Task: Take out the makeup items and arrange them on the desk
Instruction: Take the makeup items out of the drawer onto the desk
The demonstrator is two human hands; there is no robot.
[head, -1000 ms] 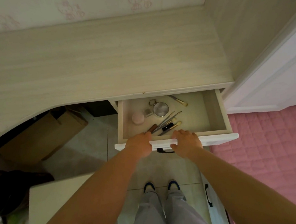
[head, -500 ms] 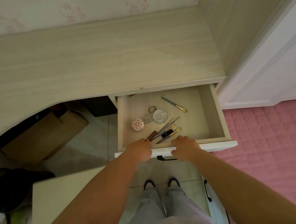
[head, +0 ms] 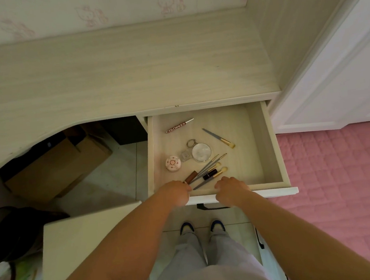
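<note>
The drawer (head: pixel 268 145) under the pale wood bench (head: pixel 117 78) stands pulled out, and both hands sit at its front edge. The left hand (head: pixel 174 192) is curled over the front lip at the drawer's near left, its grip clenched on that lip; whether the fingertips also touch the items just beyond them cannot be told. The right hand (head: pixel 230 189) is likewise curled over the front board, just right of the middle, grasping it above the dark drawer handle (head: pixel 211 207). Directly ahead of the two hands, between them and slightly further in, lies a bundle of grey-handled makeup brushes (head: pixel 208 168) fanned diagonally, with a black lipstick tube (head: pixel 210 174) among them and a brown tube (head: pixel 191 177) whose near end lies just beside the left hand's knuckles. Further in, a round pink compact (head: pixel 172 163) lies left of a round pocket mirror (head: pixel 201 152) on a key ring. A single brush (head: pixel 219 137) lies apart to the right of the mirror, and a patterned pen-shaped pencil (head: pixel 179 125) lies near the drawer's back left. On the floor under the bench sits a cardboard box (head: pixel 57 165); a pink quilted bedspread (head: pixel 342 192) fills the right side.
</note>
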